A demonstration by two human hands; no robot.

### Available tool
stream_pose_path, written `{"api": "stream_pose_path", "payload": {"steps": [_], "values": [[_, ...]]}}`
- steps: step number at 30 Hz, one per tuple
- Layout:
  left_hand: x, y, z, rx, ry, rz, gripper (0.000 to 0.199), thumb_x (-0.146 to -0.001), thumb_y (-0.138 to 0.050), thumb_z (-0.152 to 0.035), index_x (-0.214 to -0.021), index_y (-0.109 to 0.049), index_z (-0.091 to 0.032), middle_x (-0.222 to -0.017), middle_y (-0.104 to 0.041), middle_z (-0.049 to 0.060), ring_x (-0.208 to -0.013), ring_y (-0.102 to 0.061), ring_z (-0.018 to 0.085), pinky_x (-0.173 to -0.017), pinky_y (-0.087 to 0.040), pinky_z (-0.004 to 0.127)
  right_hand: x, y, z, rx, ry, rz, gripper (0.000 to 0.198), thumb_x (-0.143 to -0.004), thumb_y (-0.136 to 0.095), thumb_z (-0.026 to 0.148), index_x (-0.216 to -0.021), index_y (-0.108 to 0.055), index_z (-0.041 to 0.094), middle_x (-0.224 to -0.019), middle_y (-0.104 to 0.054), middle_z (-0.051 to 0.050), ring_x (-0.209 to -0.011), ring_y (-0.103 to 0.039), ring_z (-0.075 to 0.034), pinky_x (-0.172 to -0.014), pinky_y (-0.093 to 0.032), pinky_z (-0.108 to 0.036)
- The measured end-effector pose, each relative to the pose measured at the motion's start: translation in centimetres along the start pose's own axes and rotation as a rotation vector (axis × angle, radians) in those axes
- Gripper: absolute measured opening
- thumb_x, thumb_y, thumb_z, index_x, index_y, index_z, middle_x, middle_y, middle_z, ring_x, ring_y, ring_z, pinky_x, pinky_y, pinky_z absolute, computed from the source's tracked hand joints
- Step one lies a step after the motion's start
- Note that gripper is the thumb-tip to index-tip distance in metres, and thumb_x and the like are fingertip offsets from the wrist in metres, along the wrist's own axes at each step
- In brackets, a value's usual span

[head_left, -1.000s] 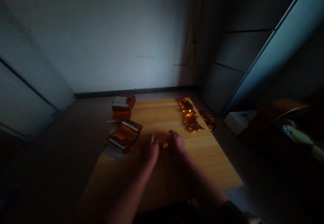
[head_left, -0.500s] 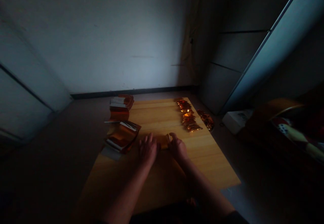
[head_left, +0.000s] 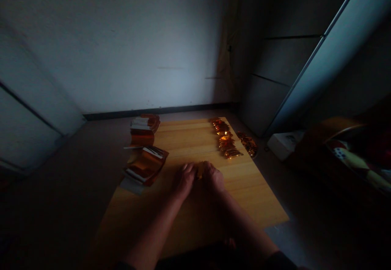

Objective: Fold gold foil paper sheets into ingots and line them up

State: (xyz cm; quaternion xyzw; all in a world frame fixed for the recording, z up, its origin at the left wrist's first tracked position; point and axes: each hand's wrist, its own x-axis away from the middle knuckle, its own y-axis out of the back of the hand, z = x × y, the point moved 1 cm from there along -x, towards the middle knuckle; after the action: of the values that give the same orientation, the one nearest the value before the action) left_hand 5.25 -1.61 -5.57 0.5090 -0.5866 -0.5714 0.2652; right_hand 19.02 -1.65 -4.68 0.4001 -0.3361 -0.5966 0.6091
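Between my two hands, a small piece of copper-gold foil paper [head_left: 200, 171] lies low over the wooden table [head_left: 183, 139], narrow and partly covered by fingers. My left hand [head_left: 185, 179] is closed at its left end. At the opposite end, my right hand [head_left: 214, 177] has its fingers curled around the edge. Dim light hides the exact folds and fingertips. Left of my hands lies a stack of copper-coloured foil sheets with pale edges [head_left: 146, 164]. Along the table's right side runs a row of shiny folded foil pieces [head_left: 226, 139].
Another pile of foil sheets [head_left: 143, 129] lies at the table's far left corner. Beyond the right edge, a heap of shiny foil pieces [head_left: 248, 143] sits lower down. A white box [head_left: 282, 144] stands on the floor. The wall [head_left: 137, 58] rises behind the table.
My left hand has moved right, closer to my right hand, and its fingers have drawn in. Less of the foil paper shows between the hands. My right index finger has curled down.
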Motion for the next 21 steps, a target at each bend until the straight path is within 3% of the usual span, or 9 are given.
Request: {"api": "stream_pose_path", "payload": {"steps": [5,10,16,21], "values": [[-0.3,-0.4,0.4,0.1,-0.054,-0.012,0.031,-0.085,-0.047,-0.01,-0.11,-0.063,-0.02,-0.117,-0.062,0.009,-0.106,-0.055,0.02,-0.093,-0.046,0.034,0.5,-0.1,0.0,0.02,0.041,-0.039,0.018,-0.091,-0.043,0.02,-0.102,-0.057,0.02,-0.088,-0.065,-0.004,-0.07,-0.06,-0.012,-0.057,-0.035,-0.021],[0.3,0.0,-0.1,0.151,-0.108,-0.031,0.041,-0.084,-0.056,-0.028,-0.125,-0.054,-0.027,-0.126,-0.056,0.008,-0.114,-0.051,0.023,-0.097,-0.045,0.038,0.7,-0.4,-0.7,-0.049,0.002,-0.062,0.015,-0.092,-0.042,0.023,-0.091,-0.056,0.019,-0.08,-0.065,-0.002,-0.063,-0.058,-0.011,-0.053,-0.031,-0.02],[0.2,-0.8,-0.8,0.12,-0.024,-0.002,0.033,-0.087,-0.052,-0.026,-0.119,-0.059,-0.028,-0.125,-0.056,0.007,-0.113,-0.05,0.023,-0.097,-0.044,0.039,0.9,-0.1,-1.1,-0.065,0.0,-0.077,0.019,-0.094,-0.04,0.027,-0.089,-0.057,0.02,-0.082,-0.067,-0.002,-0.064,-0.059,-0.011,-0.053,-0.03,-0.021],[0.2,-0.6,-1.3,0.081,-0.01,0.036,0.031,-0.087,-0.05,-0.025,-0.116,-0.061,-0.024,-0.128,-0.055,0.008,-0.113,-0.05,0.023,-0.097,-0.043,0.039,0.6,0.9,-0.6,0.045,-0.124,-0.009,0.017,-0.092,-0.048,0.032,-0.098,-0.055,0.018,-0.085,-0.068,-0.006,-0.073,-0.063,-0.016,-0.057,-0.035,-0.022]]}}
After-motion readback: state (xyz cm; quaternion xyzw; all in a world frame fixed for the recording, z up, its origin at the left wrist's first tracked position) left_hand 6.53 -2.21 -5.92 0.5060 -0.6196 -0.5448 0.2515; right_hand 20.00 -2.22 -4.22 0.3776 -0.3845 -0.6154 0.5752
